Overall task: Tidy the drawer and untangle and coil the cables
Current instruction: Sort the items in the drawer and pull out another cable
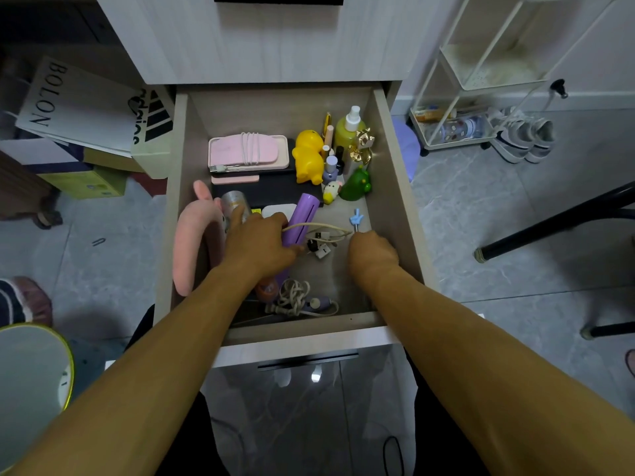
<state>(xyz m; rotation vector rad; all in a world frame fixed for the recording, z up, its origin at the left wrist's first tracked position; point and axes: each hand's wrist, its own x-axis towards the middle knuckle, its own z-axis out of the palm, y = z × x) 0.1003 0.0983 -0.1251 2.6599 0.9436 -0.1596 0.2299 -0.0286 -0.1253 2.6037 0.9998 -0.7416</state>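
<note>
Both hands hold a beige cable [319, 227]: left hand [263, 245] grips one end, right hand [371, 250] the other (tangle [293, 297] at six o'clock untouched).

"bolon" on white paper bag [68, 104], partial adidas logo on box [151, 132]

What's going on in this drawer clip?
A person works in an open drawer with both hands. The left hand holds one end of a beige cable, and the right hand has the other end. A tangled cable bundle lies near the front, uncoiled. Toys and bottles stand at the back.
</note>
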